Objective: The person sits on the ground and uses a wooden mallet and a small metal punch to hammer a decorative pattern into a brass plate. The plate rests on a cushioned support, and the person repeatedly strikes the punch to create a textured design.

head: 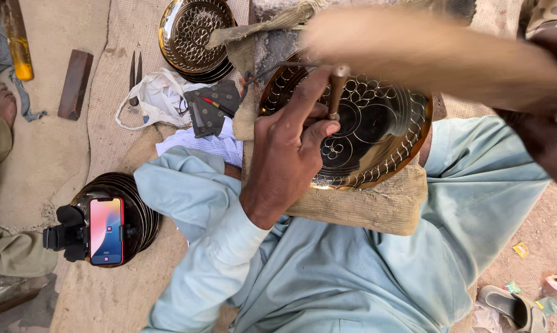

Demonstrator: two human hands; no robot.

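Left hand (291, 145) pinches punch (336, 92) upright on engraved brass plate (383, 132); right hand (546, 139) grips blurred wooden mallet (426, 55).

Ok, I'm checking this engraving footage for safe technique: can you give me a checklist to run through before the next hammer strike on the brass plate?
1. Punch held by the left hand, tip on the brass plate: ok.
2. Punch upright: roughly, slightly tilted: ok.
3. Left fingers clear of the punch's top end: ok, they grip lower down.
4. Plate seated on the burlap pad: ok.
5. Right hand gripping the hammer handle: cannot tell, motion-blurred.
6. Hammer head lined up over the punch: cannot tell.
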